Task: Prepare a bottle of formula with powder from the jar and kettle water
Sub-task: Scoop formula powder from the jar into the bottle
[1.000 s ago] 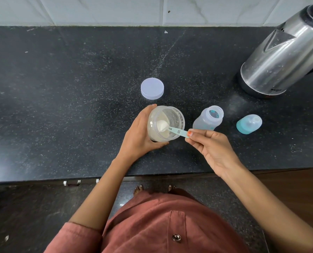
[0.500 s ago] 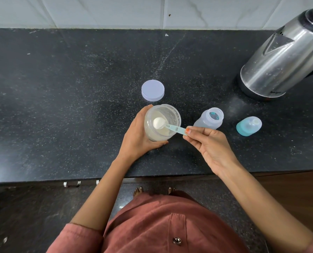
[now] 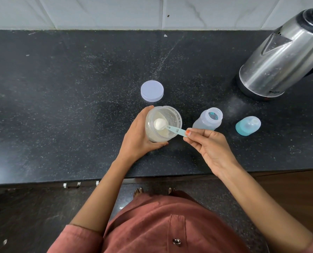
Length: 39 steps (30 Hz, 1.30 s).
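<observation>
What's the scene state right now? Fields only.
left hand: grips jar from its left side
right hand: pinches scoop by the handle end
scoop: heaped with powder, bowl over the jar's mouth
jar lid: off, flat on counter behind jar
bottle: open, right of jar, not touching it
bottle cap: teal, on counter right of bottle
kettle: far right, untouched

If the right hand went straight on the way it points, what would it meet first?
Probably the jar, at its near rim; the left hand grips it. The right hand points up-left along the scoop toward it. Height is unclear.
</observation>
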Motion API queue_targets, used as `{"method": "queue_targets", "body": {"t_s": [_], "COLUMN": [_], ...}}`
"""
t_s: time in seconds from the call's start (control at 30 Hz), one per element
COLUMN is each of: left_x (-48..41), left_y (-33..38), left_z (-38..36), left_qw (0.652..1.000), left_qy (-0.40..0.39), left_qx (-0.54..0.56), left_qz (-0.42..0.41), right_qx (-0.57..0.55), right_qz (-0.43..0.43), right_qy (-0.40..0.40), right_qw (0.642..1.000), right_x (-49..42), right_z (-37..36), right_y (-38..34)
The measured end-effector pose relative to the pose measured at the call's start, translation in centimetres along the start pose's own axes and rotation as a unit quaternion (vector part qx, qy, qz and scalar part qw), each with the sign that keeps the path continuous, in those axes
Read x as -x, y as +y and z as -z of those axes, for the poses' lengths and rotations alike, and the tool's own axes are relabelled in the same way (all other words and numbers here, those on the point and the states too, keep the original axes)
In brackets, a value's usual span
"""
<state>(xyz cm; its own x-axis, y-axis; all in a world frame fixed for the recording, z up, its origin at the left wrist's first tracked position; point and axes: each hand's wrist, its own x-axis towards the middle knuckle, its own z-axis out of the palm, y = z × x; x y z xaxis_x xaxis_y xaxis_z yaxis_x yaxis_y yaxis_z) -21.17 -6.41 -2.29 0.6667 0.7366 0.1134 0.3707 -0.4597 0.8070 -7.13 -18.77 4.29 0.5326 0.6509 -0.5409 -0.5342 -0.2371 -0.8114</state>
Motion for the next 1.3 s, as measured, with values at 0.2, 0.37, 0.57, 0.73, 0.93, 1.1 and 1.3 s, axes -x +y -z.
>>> {"method": "queue_targets", "body": {"t_s": [0.2,0.37,0.57,0.73,0.93,1.1,1.3], "left_x": [0.1,0.0,-0.2,-0.4,-0.4,-0.4,-0.4], "left_y": [0.1,0.0,-0.4,-0.7,-0.9,-1.3,-1.2], "left_z": [0.0,0.0,0.2,0.2,0.4,0.4,0.5], "left_qw": [1.000,1.000,0.998,0.996,0.991,0.988,0.985], "left_qy": [0.000,0.001,0.020,0.017,0.036,0.042,0.031], "left_qx": [-0.006,0.007,0.052,0.085,0.117,0.136,0.160], "left_qz": [-0.002,-0.003,0.006,0.026,0.053,0.063,0.061], "right_qx": [0.010,0.011,-0.004,0.009,0.067,0.093,0.132], "right_qz": [-0.002,0.002,0.002,0.014,0.026,0.026,0.025], "right_qy": [0.000,0.001,-0.008,-0.014,-0.037,-0.052,-0.070], "right_qw": [1.000,1.000,1.000,1.000,0.997,0.994,0.989], "right_x": [0.0,0.0,0.4,0.1,-1.0,-1.8,-2.8], "right_z": [0.0,0.1,-0.2,-0.7,-1.5,-2.2,-2.8], "right_y": [0.0,-0.1,-0.7,-1.7,-3.4,-4.6,-6.1]}}
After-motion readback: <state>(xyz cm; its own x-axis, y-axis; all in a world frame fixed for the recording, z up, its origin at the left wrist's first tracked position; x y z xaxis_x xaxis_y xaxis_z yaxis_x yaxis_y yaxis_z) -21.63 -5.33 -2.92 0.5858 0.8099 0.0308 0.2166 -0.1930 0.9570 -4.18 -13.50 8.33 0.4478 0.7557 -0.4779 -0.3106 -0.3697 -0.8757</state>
